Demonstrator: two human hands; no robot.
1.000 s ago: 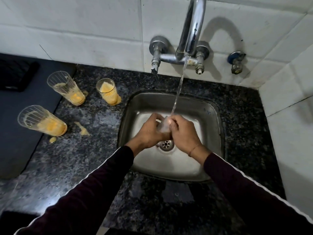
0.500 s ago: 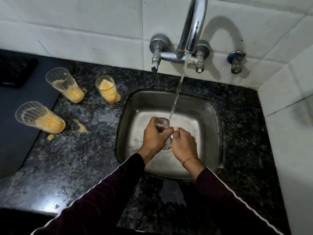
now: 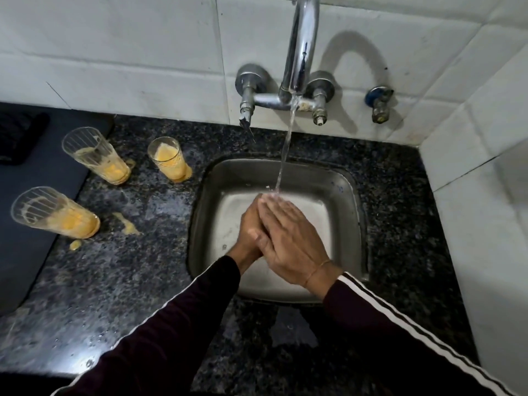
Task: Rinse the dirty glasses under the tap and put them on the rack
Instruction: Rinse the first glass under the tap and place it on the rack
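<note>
Both hands, left hand [image 3: 251, 227] and right hand [image 3: 288, 238], meet under the tap [image 3: 300, 52] stream, right fingers [image 3: 274, 208] pressed together flat, left fingers hidden. No glass shows between them. Three dirty glasses [image 3: 168, 160] wait on the desk [image 3: 128, 281]; wet hands could let one slip.

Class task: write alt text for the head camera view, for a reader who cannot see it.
Two hands, left hand and right hand, press together under running tap water over a steel sink. Three glasses smeared with yellow residue stand on the dark granite counter to the left.
</note>
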